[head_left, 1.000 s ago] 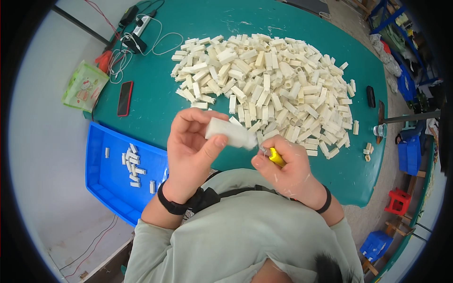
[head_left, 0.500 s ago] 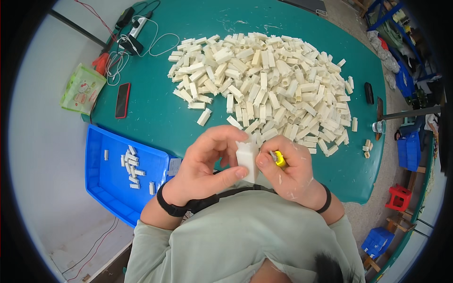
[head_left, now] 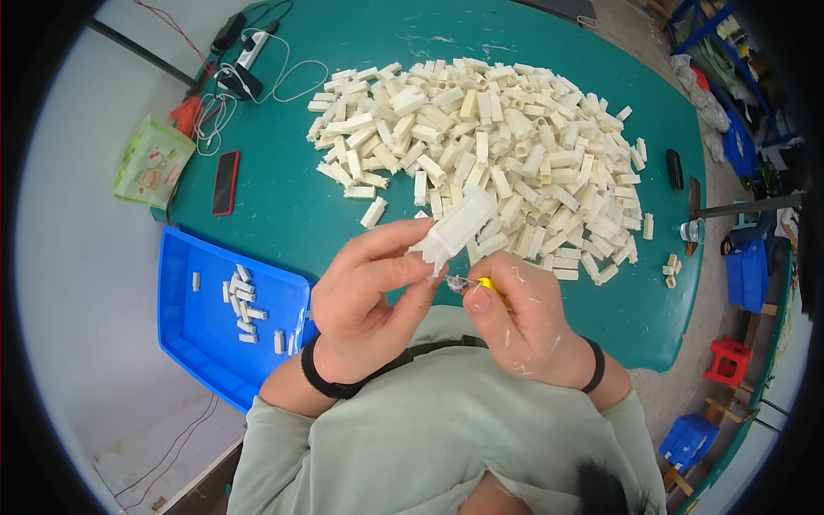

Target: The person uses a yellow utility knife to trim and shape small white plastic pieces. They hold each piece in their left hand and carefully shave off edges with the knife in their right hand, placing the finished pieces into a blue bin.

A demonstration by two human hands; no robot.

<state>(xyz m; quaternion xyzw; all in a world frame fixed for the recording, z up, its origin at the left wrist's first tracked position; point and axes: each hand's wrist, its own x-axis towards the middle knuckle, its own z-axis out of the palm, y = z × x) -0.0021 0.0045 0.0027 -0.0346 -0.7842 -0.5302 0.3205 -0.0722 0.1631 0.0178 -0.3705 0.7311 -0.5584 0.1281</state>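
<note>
My left hand (head_left: 373,300) grips a white rectangular plastic tube (head_left: 457,225) by its lower end. The tube is tilted, with its ragged edge down by my fingertips and its smooth end pointing up and right. My right hand (head_left: 525,318) is closed on a small yellow-handled cutting tool (head_left: 487,285), its thin metal end facing my left fingers. A bit of white scrap shows near the blade, just below the tube; whether the blade touches the tube I cannot tell. Beyond both hands lies a large heap of similar off-white tubes (head_left: 515,137).
A blue tray (head_left: 193,343) with several finished-looking pieces (head_left: 244,296) stands at the left of the green table (head_left: 292,232). A red-edged phone (head_left: 225,183), a green pouch (head_left: 154,160) and a power strip (head_left: 251,50) with cables lie far left. A black case (head_left: 674,169) and a glass (head_left: 692,231) are at right.
My left hand has turned the tube from upright to tilted, bringing its ragged end down towards the blade. My right hand stays close by, with more of the metal end showing.
</note>
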